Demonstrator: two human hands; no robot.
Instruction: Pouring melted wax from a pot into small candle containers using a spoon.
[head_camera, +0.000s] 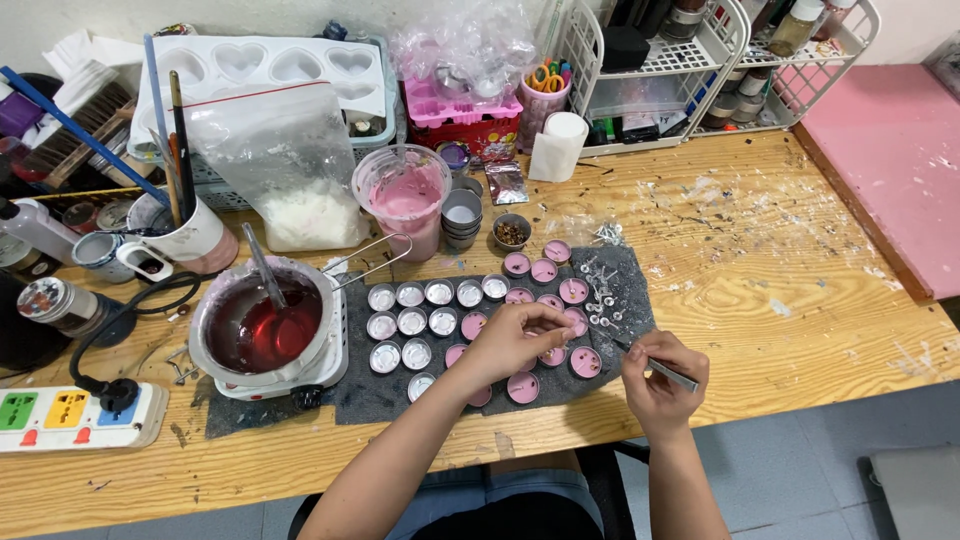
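Observation:
My left hand (515, 340) hovers over small round tins of pink wax (545, 271) on a dark mat (640, 300), its fingertips pinched together above one tin near the mat's front; what it pinches is too small to tell. My right hand (660, 375) is closed on metal tweezers (650, 362) whose tips point left toward a cluster of small metal wick holders (600, 290). More tins with pale silver insides (411, 322) stand in rows on the mat's left half.
A pot of melted red wax (262, 325) with a stirrer sits on a small hotplate at the left. Behind are a pink-stained cup (402, 195), a bag of white flakes (310, 215), a heart mould tray (270, 65), white racks (690, 60) and a power strip (80, 415).

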